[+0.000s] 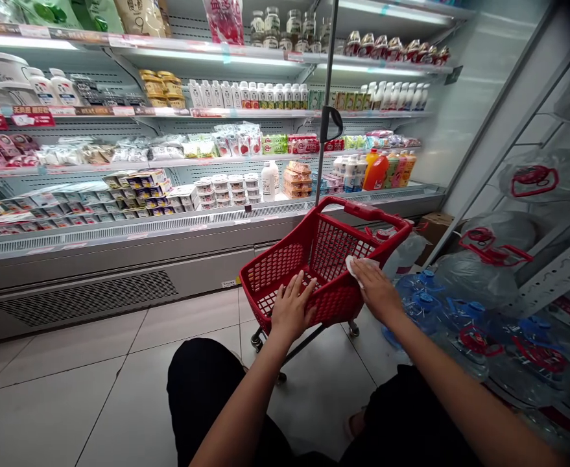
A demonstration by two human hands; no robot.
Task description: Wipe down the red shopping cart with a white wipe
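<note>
A small red plastic shopping cart point(331, 295) stands on its wheels in front of me, its basket sides full of holes. My left hand point(292, 308) lies on the near side rim of the basket, fingers stretched and spread. Against the same side, nearer the handle, my right hand point(375, 285) presses a white cloth or tissue point(355, 269) to the red plastic. Only part of the cloth shows past the fingers. The cart's handle point(362, 211) is at its raised back end.
An open dairy fridge point(207, 227) with stocked shelves runs along the back, a glass door handle point(333, 123) in front. Large water bottles point(425, 292) crowd the floor and rack at right. A cardboard box point(435, 227) sits behind them. Pale tiles point(119, 383) cover the floor at left.
</note>
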